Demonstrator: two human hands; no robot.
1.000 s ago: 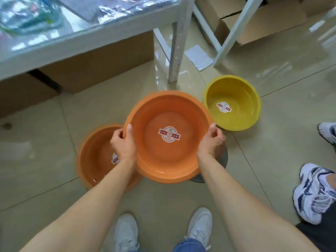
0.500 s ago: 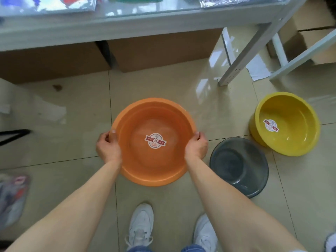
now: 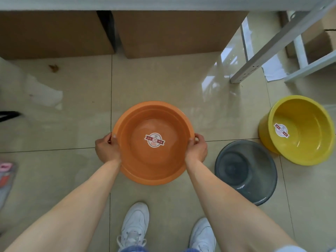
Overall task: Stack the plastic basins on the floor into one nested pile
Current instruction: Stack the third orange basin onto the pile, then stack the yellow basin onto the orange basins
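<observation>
An orange basin point(image 3: 154, 160) with a round sticker inside sits in the middle of the view, and a second orange rim shows just under its own, so it is nested in another orange basin. My left hand point(image 3: 107, 149) grips its left rim and my right hand point(image 3: 197, 149) grips its right rim. To the right on the floor lies a translucent grey basin point(image 3: 245, 171). Beyond that stands a yellow basin point(image 3: 298, 130) with a sticker, apart from the grey one.
Cardboard boxes point(image 3: 174, 33) stand under a table at the back. A white metal table leg point(image 3: 254, 64) slants down at the right, with a sheet of paper point(image 3: 274, 68) beside it. My white shoes point(image 3: 134, 224) are below the basin. A packaged item point(image 3: 5, 177) lies at the left edge.
Both hands carried the orange basin left and lowered it into the other orange basin. The view swung left, so the grey and yellow basins now lie further right.
</observation>
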